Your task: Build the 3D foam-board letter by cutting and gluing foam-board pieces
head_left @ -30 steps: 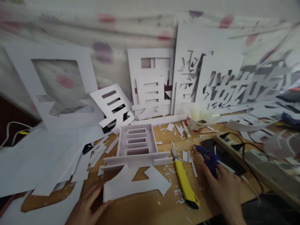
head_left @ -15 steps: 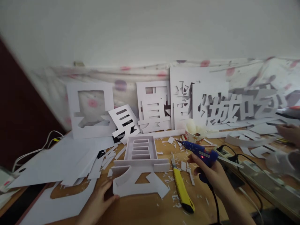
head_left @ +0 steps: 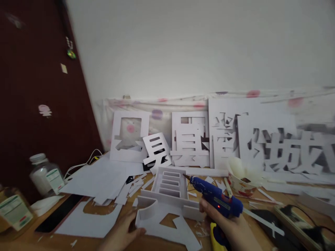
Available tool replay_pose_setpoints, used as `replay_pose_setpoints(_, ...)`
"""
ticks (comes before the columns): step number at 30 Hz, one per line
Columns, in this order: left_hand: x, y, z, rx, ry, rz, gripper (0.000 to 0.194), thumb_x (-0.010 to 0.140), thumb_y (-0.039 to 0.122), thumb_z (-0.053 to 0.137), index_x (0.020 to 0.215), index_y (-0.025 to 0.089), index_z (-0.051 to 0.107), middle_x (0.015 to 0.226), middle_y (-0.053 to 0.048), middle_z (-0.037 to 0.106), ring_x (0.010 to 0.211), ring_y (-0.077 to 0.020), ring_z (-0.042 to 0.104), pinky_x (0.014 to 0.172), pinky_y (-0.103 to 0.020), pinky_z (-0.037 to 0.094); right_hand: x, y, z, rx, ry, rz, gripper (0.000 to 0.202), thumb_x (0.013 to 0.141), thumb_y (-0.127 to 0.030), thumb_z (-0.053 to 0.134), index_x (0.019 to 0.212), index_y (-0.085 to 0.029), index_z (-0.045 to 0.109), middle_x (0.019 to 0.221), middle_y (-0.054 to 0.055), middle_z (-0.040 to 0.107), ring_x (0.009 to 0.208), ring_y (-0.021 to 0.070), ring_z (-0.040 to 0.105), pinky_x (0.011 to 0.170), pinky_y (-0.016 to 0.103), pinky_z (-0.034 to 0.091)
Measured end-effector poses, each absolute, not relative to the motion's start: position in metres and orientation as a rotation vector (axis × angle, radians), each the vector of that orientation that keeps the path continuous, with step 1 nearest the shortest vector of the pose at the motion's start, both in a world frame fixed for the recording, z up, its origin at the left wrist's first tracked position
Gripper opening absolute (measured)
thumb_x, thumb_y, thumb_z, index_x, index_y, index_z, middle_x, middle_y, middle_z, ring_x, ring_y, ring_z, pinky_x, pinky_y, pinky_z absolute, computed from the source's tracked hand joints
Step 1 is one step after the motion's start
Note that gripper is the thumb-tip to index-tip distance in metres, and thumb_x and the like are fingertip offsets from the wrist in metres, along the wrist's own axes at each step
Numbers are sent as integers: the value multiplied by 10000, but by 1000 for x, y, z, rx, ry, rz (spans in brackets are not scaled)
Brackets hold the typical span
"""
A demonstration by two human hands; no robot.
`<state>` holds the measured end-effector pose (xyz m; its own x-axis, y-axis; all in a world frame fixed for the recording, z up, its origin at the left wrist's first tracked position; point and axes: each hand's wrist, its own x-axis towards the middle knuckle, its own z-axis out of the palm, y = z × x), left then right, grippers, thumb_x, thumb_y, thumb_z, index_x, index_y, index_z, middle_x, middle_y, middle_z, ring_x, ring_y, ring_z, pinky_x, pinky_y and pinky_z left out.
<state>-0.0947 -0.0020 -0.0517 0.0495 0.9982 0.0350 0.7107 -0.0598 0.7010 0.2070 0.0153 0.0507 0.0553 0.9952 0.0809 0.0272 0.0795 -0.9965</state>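
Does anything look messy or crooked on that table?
Yes. One white cut-out character tilts sideways, while its neighbour on the right stands straight. Paper scraps lie scattered over the table, so it looks messy. The blue glue gun in the right hand has whitish streaks near its nozzle, maybe dried glue.

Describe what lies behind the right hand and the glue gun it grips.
White scraps show past the glue gun, and part of a yellow handle below the right hand. The handle's remainder is hidden by the hand, the gun or the picture's edge.
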Motion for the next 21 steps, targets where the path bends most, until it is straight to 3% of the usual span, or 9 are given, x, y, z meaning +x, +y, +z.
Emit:
replay_pose_setpoints(3, -91, -3, -54, 1794, 1760, 815, 470, 881, 418, 524, 1282, 202, 638, 1382, -122, 603, 1302, -273, 541, 1123, -442, 384, 201, 16, 55, -1200, -1293, 1130, 418, 664, -602, 732, 732, -196, 662, 545, 6, 628, 535, 150, 579, 555, 255, 408)
replay_pose_setpoints(6, -85, -7, -56, 1692, 1923, 979, 484, 901, 454, 477, 1225, 150, 668, 1321, -163, 640, 1256, -294, 578, 1093, -459, 414, 199, 12, 61, -1188, -1332, 1151, 389, 653, -579, 745, 715, -202, 674, 516, 10, 623, 514, 165, 597, 528, 256, 431)
replay_pose_setpoints(12, -83, -14, -48, 1617, 2023, 1084, 527, 985, 437, 269, 1009, 179, 728, 1029, -116, 759, 1005, -244, 693, 910, -355, 512, 199, 3, 71, -1235, -1337, 1146, 420, 622, -597, 756, 742, -197, 710, 623, 45, 684, 529, 195, 643, 495, 269, 484)
replay_pose_setpoints(16, -88, -13, -45, 1594, 2072, 1086, 466, 941, 436, 370, 854, 162, 737, 860, -113, 766, 864, -259, 709, 811, -344, 526, 195, 2, 71, -1228, -1286, 1188, 387, 622, -560, 751, 762, -204, 702, 689, 39, 710, 523, 173, 648, 551, 268, 502)
replay_pose_setpoints(19, -86, -11, -50, 1584, 2067, 1083, 324, 861, 350, 520, 990, 154, 743, 960, -99, 776, 882, -237, 717, 811, -317, 535, 191, 2, 69, -1224, -1314, 1193, 376, 626, -563, 735, 721, -203, 683, 661, 30, 696, 497, 156, 627, 528, 259, 470)
replay_pose_setpoints(21, -81, -10, -54, 1575, 2084, 1074, 334, 802, 274, 582, 1077, 156, 730, 1002, -92, 775, 892, -231, 717, 814, -314, 537, 189, 2, 69, -1225, -1359, 1194, 377, 634, -571, 719, 695, -202, 673, 655, 30, 693, 493, 147, 616, 491, 246, 434)
